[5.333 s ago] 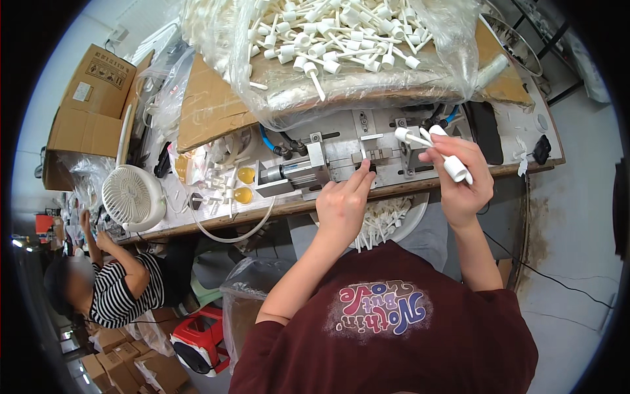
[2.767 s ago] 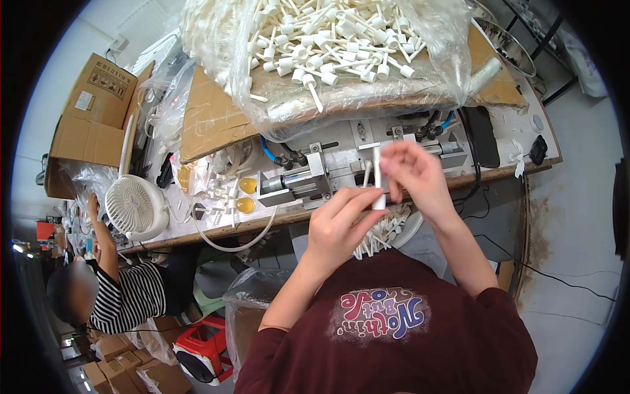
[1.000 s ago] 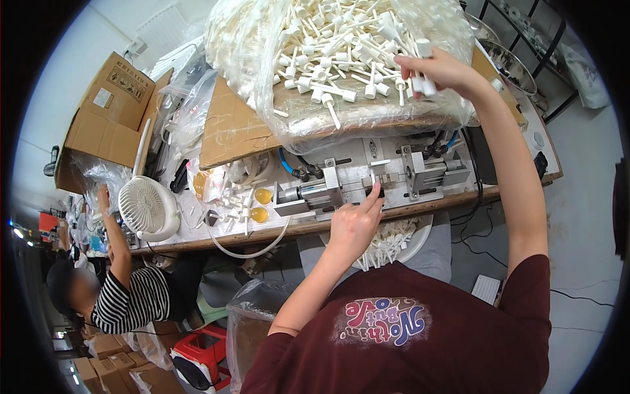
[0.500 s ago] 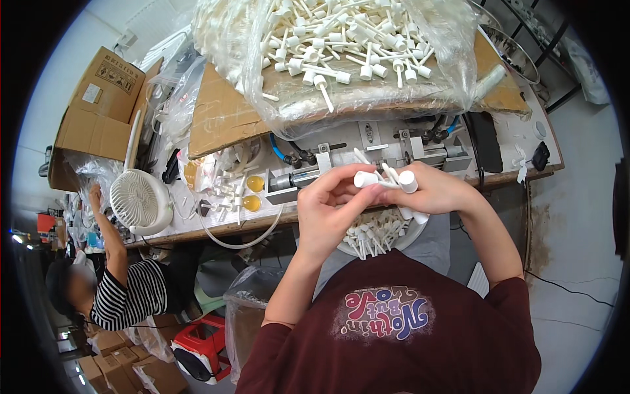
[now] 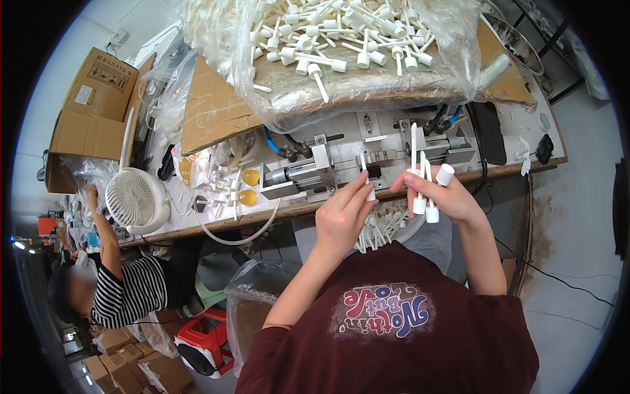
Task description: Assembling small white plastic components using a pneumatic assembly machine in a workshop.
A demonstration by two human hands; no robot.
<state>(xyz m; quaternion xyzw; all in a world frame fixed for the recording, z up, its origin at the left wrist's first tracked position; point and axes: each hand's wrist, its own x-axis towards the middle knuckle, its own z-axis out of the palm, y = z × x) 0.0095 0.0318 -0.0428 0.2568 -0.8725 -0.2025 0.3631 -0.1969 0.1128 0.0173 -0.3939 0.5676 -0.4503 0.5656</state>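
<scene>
My left hand (image 5: 338, 220) pinches one white applicator cap (image 5: 371, 195) with its thin wand pointing up, at the front of the small metal fixture (image 5: 382, 156) on the bench. To the right, my right hand (image 5: 453, 197) holds several white applicator caps (image 5: 432, 214) between its fingers, their wands pointing different ways. Its index finger reaches toward the fixture. Below my hands, a white basin (image 5: 412, 230) on my lap holds many more such caps, partly hidden by my left hand and shirt. A large heap of the same caps (image 5: 354, 39) lies in clear plastic beyond the fixture.
Metal cylinders (image 5: 298, 177) with blue hoses flank the fixture. Cardboard (image 5: 220, 108) overhangs it behind. On the left are a white fan (image 5: 136, 200), yellow discs (image 5: 248, 197) and an open carton (image 5: 88, 138). A person in a striped shirt (image 5: 141, 289) works farther left.
My hands have moved apart. My left hand now has a single cap at the fixture, while my right hand has shifted right with several caps.
</scene>
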